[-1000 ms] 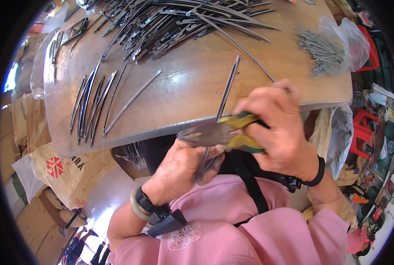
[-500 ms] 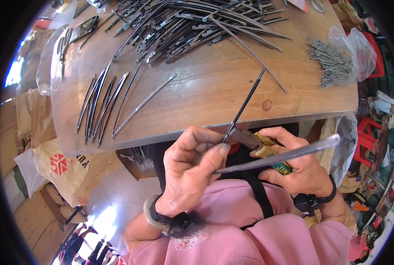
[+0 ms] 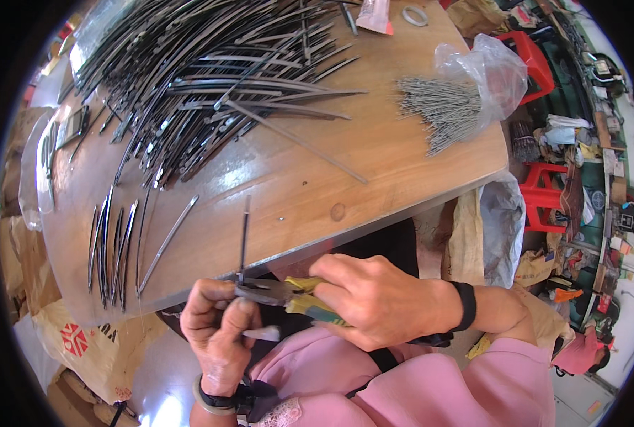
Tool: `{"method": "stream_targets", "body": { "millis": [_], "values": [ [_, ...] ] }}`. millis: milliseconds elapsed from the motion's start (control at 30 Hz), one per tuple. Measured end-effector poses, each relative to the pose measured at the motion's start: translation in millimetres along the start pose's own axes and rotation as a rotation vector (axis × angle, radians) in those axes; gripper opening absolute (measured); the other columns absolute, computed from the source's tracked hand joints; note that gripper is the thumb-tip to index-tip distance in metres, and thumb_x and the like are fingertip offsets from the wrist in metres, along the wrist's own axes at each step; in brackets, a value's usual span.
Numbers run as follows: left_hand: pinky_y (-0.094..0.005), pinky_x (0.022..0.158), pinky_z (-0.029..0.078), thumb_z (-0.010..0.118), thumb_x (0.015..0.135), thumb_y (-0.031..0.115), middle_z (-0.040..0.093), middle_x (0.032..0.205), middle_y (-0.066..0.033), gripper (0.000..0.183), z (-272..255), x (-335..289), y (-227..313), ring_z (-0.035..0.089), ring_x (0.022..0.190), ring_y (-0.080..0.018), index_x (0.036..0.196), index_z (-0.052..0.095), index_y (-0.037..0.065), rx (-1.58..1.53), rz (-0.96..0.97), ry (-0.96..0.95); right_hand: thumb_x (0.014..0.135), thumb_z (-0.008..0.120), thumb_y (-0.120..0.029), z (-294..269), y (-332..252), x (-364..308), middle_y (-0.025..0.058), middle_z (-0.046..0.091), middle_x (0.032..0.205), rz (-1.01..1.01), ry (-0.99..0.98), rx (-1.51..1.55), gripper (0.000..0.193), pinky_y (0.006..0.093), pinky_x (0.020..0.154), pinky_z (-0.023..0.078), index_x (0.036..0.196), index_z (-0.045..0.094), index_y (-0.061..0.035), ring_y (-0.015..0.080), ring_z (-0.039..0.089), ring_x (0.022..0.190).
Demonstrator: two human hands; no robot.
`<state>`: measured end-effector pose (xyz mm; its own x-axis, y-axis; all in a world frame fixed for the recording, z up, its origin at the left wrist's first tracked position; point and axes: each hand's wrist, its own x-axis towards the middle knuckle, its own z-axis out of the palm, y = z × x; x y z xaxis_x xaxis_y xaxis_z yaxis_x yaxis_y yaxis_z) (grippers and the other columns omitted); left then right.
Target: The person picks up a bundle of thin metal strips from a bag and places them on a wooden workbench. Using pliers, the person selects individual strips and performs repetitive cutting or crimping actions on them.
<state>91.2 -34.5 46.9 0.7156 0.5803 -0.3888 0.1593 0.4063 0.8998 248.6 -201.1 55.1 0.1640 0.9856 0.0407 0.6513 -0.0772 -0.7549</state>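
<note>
My left hand [image 3: 214, 334] pinches a thin dark metal strip [image 3: 245, 231] between thumb and fingers just in front of the table's edge. The strip's far part points up over the tabletop, and a blunt grey end [image 3: 262, 333] sticks out below my thumb. In my right hand [image 3: 381, 302] are pliers [image 3: 265, 292] with yellow and green handles. Their jaws lie against the strip beside my left fingertips; whether they are clamped on it cannot be made out. My fingers partly cover the handles.
The wooden table [image 3: 274, 213] bears a large heap of dark metal strips [image 3: 189, 92], a small row of strips [image 3: 110, 249] and one lone strip [image 3: 167, 245]. Further right lie a bundle of thin grey wires [image 3: 438, 114] by a plastic bag [image 3: 498, 78], scissors [image 3: 49, 153] far left, and a red stool [image 3: 541, 196].
My view has shifted right. The pliers' jaws have come over to the strip at my left fingertips. The strip has turned, so its grey end now shows foreshortened.
</note>
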Motion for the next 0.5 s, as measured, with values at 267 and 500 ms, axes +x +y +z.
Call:
{"method": "stream_targets", "body": {
  "millis": [267,500],
  "values": [
    [-0.0229,0.036,0.029,0.061,0.087,0.000,0.050,0.056,-0.0054,0.011,5,12,10,0.040,0.039,-0.0110,0.093,0.052,0.002,-0.209,-0.155,0.039,0.075,0.078,-0.019,-26,16,6,0.0175,0.058,0.106,-0.052,0.060,0.037,0.037,0.0370,0.067,0.055,0.096,0.061,0.0058,0.0319,0.064,0.079],
    [-0.0188,0.042,0.030,0.055,0.094,-0.001,0.057,0.077,-0.0032,0.010,-64,10,21,0.045,0.053,-0.0058,0.101,0.057,0.006,0.252,0.243,0.415,0.074,0.064,-0.001,-117,91,-20,0.0202,0.059,0.108,0.120,0.300,-0.626,0.023,0.0414,0.082,0.053,0.096,0.064,0.0051,0.0370,0.059,0.098]
  ]
}}
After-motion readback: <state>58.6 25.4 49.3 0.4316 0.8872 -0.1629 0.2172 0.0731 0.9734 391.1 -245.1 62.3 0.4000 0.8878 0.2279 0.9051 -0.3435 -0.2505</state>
